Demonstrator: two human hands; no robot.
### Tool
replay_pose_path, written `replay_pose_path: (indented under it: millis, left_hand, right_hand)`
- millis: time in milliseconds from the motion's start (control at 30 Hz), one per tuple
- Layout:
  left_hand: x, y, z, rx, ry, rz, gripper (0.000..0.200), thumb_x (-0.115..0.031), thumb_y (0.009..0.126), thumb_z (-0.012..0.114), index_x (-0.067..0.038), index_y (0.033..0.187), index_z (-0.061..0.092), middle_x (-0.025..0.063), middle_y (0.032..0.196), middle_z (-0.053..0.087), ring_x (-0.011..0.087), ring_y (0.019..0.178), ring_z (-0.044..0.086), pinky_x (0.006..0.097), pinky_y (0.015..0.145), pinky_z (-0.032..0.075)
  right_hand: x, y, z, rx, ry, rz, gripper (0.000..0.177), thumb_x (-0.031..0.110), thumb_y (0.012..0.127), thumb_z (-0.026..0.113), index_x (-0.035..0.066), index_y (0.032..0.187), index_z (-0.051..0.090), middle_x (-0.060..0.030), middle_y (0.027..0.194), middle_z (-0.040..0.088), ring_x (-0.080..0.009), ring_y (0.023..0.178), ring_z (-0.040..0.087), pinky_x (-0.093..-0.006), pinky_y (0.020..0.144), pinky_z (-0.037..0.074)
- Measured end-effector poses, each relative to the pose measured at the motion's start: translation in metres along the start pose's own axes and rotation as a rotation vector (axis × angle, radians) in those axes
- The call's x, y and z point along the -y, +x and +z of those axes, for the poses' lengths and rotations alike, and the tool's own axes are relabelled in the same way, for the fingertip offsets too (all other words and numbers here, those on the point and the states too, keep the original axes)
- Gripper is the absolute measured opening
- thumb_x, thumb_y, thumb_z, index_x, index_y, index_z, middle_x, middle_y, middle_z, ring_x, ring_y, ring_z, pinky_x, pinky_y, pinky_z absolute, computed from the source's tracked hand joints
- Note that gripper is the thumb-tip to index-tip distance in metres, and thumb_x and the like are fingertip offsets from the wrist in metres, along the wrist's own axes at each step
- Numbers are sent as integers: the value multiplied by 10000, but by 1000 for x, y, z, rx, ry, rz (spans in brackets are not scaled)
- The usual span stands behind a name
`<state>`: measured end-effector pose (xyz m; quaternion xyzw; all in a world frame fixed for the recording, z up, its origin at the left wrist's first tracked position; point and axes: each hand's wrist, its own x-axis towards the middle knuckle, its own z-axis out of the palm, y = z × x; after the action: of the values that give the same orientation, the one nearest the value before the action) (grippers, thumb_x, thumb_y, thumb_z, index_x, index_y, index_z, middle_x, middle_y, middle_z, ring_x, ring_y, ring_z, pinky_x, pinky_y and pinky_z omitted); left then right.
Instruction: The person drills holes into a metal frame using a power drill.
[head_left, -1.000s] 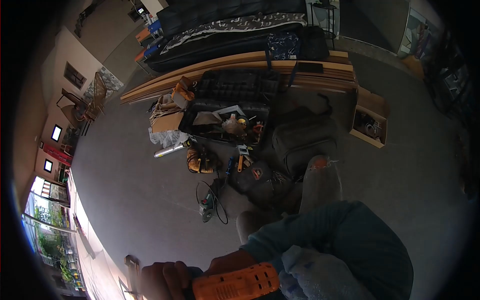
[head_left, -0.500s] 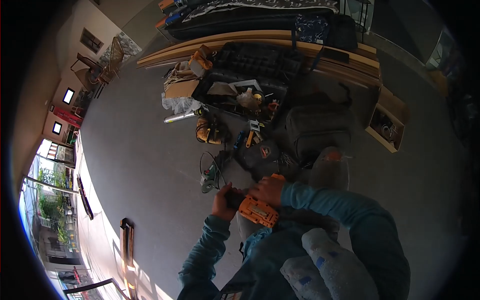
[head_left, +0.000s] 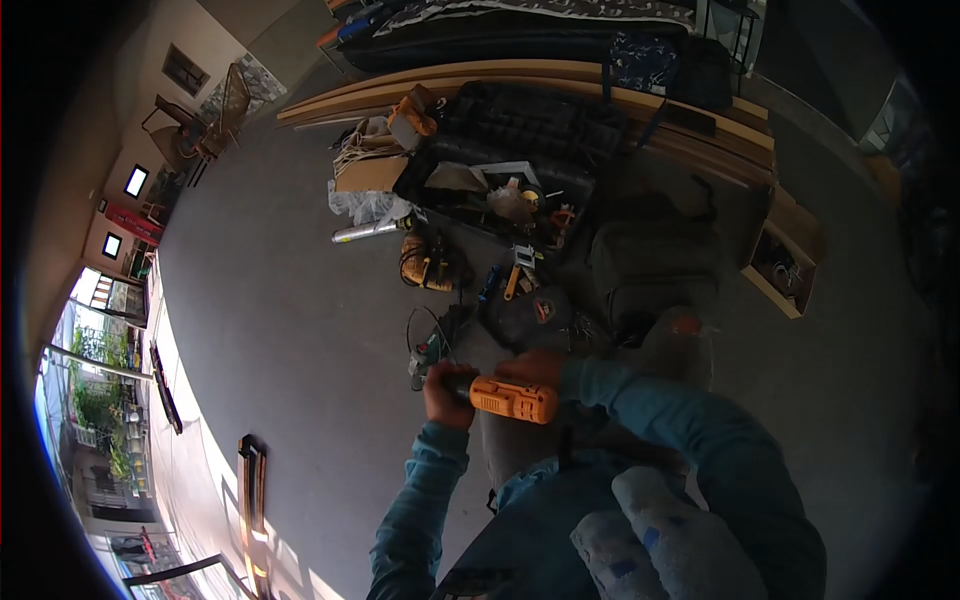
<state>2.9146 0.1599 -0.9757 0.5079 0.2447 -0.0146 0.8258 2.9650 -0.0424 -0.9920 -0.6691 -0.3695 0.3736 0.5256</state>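
Near the centre, the left hand (head_left: 447, 398) holds the orange power tool (head_left: 514, 400) by its dark front end, seemingly to steady it, while the right hand's grip, at its far side, cannot be told.

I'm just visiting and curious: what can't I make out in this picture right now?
Black end of the orange power tool: head view, mostly covered by the left hand.
Right hand's grip: head view, partly hidden behind the tool's body.
Small items in the black toolbox: head view, many too small and dark.
Dark couch: head view, cut off by the top edge.
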Motion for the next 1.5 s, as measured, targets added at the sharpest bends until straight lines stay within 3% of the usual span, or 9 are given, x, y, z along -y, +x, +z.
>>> replay_pose_path:
  millis: [100, 300, 433, 567, 633, 733, 833, 1367, 1500]
  left_hand:
    - [83, -1, -30, -164, -239, -361, 169, -210, 854, 540, -52, 815, 586, 105, 851, 625, 306, 798, 601, 416, 745, 501]
    - [-65, -73, 13, 325, -492, -76, 137, -219, 831, 592, -84, 823, 569, 51, 801, 581, 221, 853, 578, 419, 845, 454]
    - [-191, -129, 101, 1376, -527, 767, 167, -186, 859, 616, -76, 735, 612, 52, 629, 621, 176, 770, 651, 411, 968, 424]
    - [-228, -147, 121, 2124, -496, 527, 263, -32, 867, 425, -30, 639, 556, 146, 682, 641, 218, 629, 653, 320, 615, 499]
    - [-155, -99, 97, 1379, -653, 524, 194, -214, 832, 586, -67, 710, 548, -29, 653, 601, 167, 634, 595, 370, 743, 471]
    - [36, -2, -19, -127, -427, -292, 138, -170, 816, 569, -67, 736, 523, 63, 658, 527, 226, 651, 549, 376, 721, 473]
    - [34, 23, 9, -172, -186, -310, 143, -172, 836, 572, -46, 780, 537, 78, 705, 548, 239, 690, 572, 363, 730, 479]
    - [-73, -72, 60, 1080, -652, 336, 146, -223, 757, 597, -87, 749, 543, 79, 732, 594, 270, 864, 614, 499, 1025, 353]
    - [-79, -80, 61, 618, -467, 94, 135, -176, 800, 537, -103, 689, 510, 64, 686, 573, 257, 715, 614, 452, 843, 473]
  right_hand:
    - [-50, -21, 39, -120, -1204, -227, 298, 320, 836, 601, 91, 1023, 566, -58, 878, 635, -208, 838, 655, -321, 709, 521]
    - [58, -22, 40, 70, -460, 103, 474, 436, 851, 597, 133, 1209, 529, -124, 1101, 602, -271, 1025, 610, -439, 881, 477]
    - [188, -1, 186, -1755, -593, -136, 584, 466, 968, 314, -2, 1296, 439, -198, 1228, 527, -350, 1164, 536, -492, 940, 472]
    - [158, 8, 111, -840, -232, -535, 501, 413, 896, 507, 39, 1229, 505, -143, 1041, 600, -296, 998, 600, -421, 856, 496]
    - [122, 8, 54, -188, 19, -705, 467, 378, 848, 636, 66, 1184, 549, -107, 916, 649, -260, 887, 643, -373, 799, 511]
    - [-30, 0, 32, -29, -396, -27, 377, 356, 798, 680, 112, 1070, 585, -59, 934, 655, -226, 850, 642, -398, 781, 502]
    - [-68, -11, 37, -235, -1336, -166, 297, 310, 850, 608, 152, 1102, 591, -45, 922, 658, -191, 897, 644, -373, 877, 467]
    - [-218, 2, 222, -789, -169, -837, 596, 375, 910, 534, 29, 1345, 318, -142, 1234, 472, -149, 1039, 571, -319, 873, 502]
    - [19, -11, 84, -643, -523, 324, 399, 395, 812, 598, 48, 991, 516, -83, 928, 599, -159, 791, 614, -297, 735, 515]
